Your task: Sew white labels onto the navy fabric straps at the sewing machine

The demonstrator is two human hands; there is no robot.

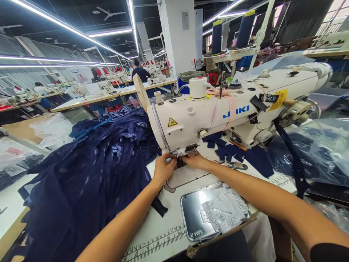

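A white sewing machine stands in front of me, and both my hands are at its needle area. My left hand is just left of the presser foot, fingers drawn together by a small dark patch. From the right, my right hand reaches under the machine head with its fingertips bent in. What the fingers pinch is too small and partly hidden to name. A dark fabric strip end lies below my left wrist. Navy garments with lighter trim are heaped to the left.
A shiny metal tray holding white printed labels lies in front. Navy fabric scraps and thread snips are right of the needle. A clear plastic bag sits far right. Thread cones stand behind; a person sits farther back.
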